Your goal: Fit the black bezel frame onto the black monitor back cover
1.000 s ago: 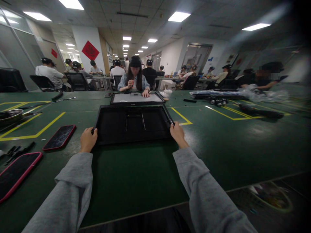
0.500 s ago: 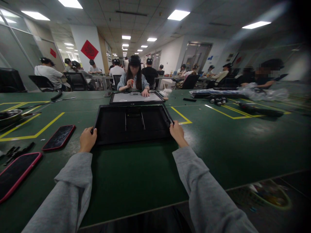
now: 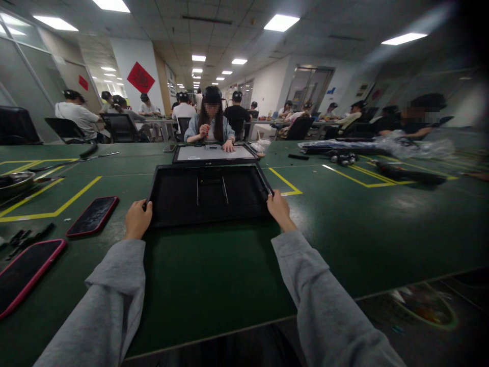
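Note:
A black monitor back cover (image 3: 175,196), shallow like a tray, lies in front of me on the green table (image 3: 214,285). Two thin metal-looking strips stand out in its middle. My left hand (image 3: 138,219) is closed around its left edge, thumb on the rim. At the right edge my right hand (image 3: 279,210) grips the cover in the same way. The undersides of both hands' fingers are hidden. Just beyond the cover lies a black-framed monitor panel (image 3: 194,154) with a pale back, under the hand (image 3: 228,146) of a person across the table.
Two red-edged phones, a nearer one (image 3: 26,272) and a farther one (image 3: 92,216), lie at left beside black parts (image 3: 28,239). A metal bowl (image 3: 17,186) stands behind them. A plastic cup (image 3: 263,146), clear wrapping (image 3: 414,145) and a dark tool (image 3: 408,173) are at right.

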The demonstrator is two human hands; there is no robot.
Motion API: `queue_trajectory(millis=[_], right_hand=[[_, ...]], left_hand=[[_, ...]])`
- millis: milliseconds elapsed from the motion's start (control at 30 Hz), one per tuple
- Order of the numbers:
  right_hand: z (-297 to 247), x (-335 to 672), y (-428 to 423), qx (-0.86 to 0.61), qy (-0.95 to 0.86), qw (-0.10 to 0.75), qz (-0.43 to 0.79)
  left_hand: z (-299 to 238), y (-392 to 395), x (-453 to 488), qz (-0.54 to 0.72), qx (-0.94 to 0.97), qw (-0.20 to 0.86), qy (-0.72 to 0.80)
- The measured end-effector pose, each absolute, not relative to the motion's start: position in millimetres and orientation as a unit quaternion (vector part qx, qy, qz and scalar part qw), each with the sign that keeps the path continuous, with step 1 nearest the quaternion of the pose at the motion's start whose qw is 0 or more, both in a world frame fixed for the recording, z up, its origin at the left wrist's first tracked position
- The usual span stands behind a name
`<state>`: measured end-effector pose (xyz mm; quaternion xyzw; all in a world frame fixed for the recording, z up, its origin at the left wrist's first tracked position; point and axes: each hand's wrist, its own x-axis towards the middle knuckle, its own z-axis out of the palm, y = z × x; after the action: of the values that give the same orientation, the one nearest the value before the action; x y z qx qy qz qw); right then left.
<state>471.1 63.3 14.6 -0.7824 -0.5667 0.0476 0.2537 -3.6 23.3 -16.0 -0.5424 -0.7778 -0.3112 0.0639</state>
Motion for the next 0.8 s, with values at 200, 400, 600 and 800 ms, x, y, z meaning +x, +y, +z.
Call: queue_trajectory(millis=[200, 400, 600, 800], right_hand=[[12.7, 472.8, 66.5, -0.781, -0.568, 0.257, 0.05], [12.6, 472.7, 65.9, -0.78, -0.572, 0.25, 0.049], [12.3, 473.2, 66.1, -0.778, -0.575, 0.248, 0.044], [12.4, 473.2, 66.2, -0.775, -0.579, 0.252, 0.041]], left_hand=[[-17.2, 23.2, -4.3, -0.311, -0.544, 0.066, -0.776], [-16.8, 22.5, -3.8, -0.314, -0.544, 0.064, -0.776], [-12.8, 21.0, -1.6, -0.31, -0.546, 0.057, -0.776], [-14.2, 22.2, -2.6, -0.309, -0.541, 0.053, -0.781]])
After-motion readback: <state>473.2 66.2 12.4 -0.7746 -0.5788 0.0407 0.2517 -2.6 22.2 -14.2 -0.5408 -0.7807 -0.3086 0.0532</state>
